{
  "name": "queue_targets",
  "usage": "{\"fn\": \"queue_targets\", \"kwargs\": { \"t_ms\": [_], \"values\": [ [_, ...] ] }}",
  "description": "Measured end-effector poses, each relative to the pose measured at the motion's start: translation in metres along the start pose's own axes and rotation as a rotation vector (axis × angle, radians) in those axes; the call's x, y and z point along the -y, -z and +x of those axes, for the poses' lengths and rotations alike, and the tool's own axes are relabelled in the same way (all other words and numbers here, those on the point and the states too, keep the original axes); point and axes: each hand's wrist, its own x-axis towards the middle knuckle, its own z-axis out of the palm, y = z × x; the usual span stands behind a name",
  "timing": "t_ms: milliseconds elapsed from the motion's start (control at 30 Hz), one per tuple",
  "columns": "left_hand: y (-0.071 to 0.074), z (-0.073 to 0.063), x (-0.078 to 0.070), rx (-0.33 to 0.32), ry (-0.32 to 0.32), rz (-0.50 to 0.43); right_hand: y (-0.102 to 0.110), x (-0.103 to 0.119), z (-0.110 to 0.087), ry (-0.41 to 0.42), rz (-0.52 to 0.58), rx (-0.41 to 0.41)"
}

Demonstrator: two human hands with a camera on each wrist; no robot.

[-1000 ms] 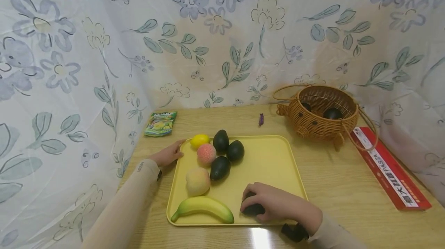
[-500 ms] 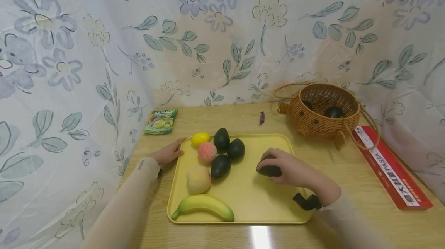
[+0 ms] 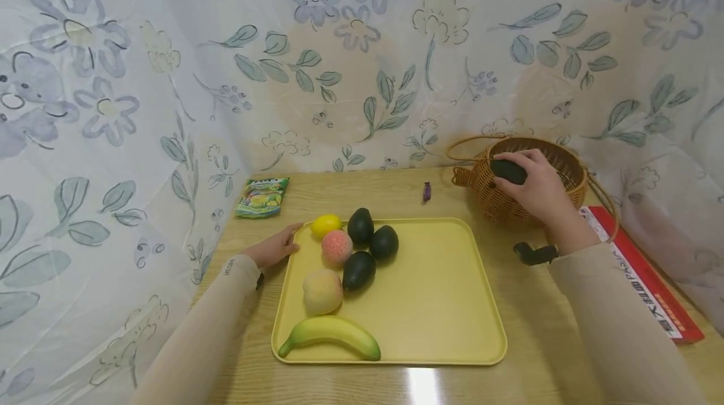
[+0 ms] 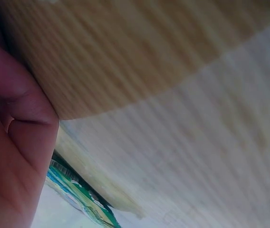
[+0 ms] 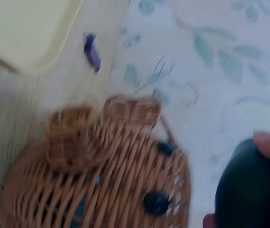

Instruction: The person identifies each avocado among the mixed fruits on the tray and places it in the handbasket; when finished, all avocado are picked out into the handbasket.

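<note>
My right hand (image 3: 540,188) grips a dark green avocado (image 3: 508,171) over the near left rim of the wicker basket (image 3: 498,200). In the right wrist view the avocado (image 5: 251,190) shows large at the right, fingertips against it. My left hand (image 3: 274,249) rests at the left edge of the yellow tray (image 3: 430,304), fingertips at its upper left corner. On the tray's left half are a lemon (image 3: 326,227), a pink peach (image 3: 337,248), several avocados (image 3: 359,271), a pale yellow peach (image 3: 323,292) and a banana (image 3: 330,336).
A green snack packet (image 3: 262,198) lies at the back left and a purple wrapped candy (image 3: 427,192) behind the tray. Right of the tray is a red pasta pack (image 3: 645,279), partly under my right sleeve. A floral cloth (image 3: 362,78) encloses the table (image 3: 334,386).
My right hand has lifted the avocado from the tray's front and carried it up and right to the basket. The left hand has stayed at the tray's edge.
</note>
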Motion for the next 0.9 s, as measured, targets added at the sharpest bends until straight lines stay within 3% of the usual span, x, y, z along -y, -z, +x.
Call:
{"fn": "queue_targets", "kwargs": {
  "t_ms": [133, 333, 533, 767, 900],
  "values": [
    [0.001, 0.0, -0.001, -0.011, -0.007, -0.003, 0.007, -0.023, 0.02, -0.115, -0.021, 0.021],
    [0.0, 0.0, -0.001, -0.016, -0.013, 0.017, 0.006, -0.051, 0.036, -0.17, -0.103, 0.136],
    [-0.002, 0.0, 0.0, -0.023, -0.026, 0.024, 0.001, -0.057, 0.045, -0.139, -0.2, 0.204],
    [-0.002, 0.0, 0.004, -0.031, -0.011, 0.017, 0.0, -0.058, 0.05, -0.104, -0.212, 0.278],
    [0.0, -0.001, 0.004, -0.036, -0.006, 0.02, -0.006, -0.052, 0.047, -0.098, -0.207, 0.21]
  ]
}}
